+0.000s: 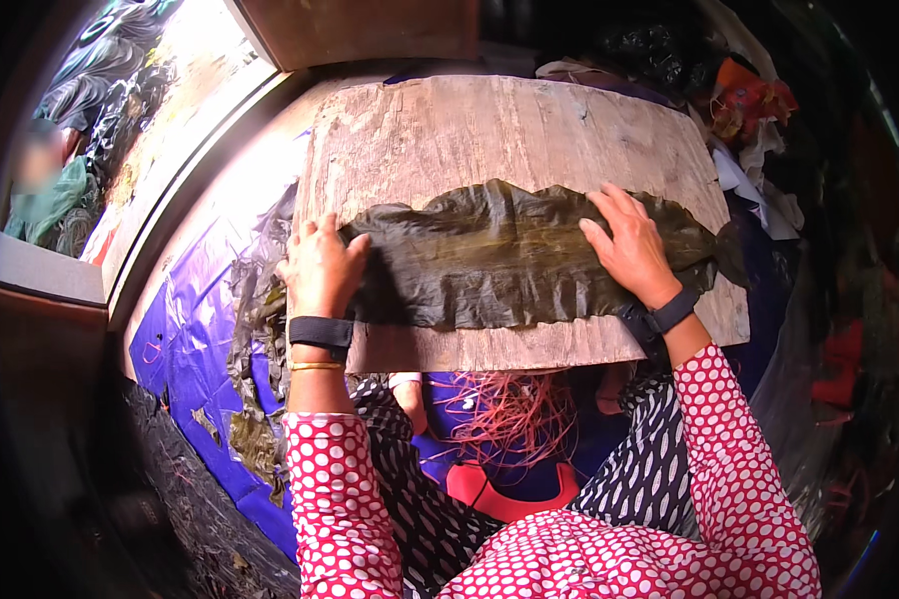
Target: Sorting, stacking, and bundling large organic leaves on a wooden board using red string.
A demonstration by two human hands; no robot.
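Observation:
A long, dark green-brown sheet of kelp lies spread crosswise over a pale wooden board. Its edges are wavy, and wrinkles run across its surface. At the kelp's left end rests my left hand, fingers apart, with the thumb at the leaf's edge and the other fingers over the board's left side. My right hand lies on the kelp toward its right end, palm down with thumb and fingers spread. The kelp's right tip reaches the board's right edge.
Blue plastic sheeting lies left of the board, with more kelp pieces on it. Tangled pink-red strands lie between my legs, beside a red curved object. Bags and cloths crowd the far right; a doorway opens at the upper left, with a blurred person outside.

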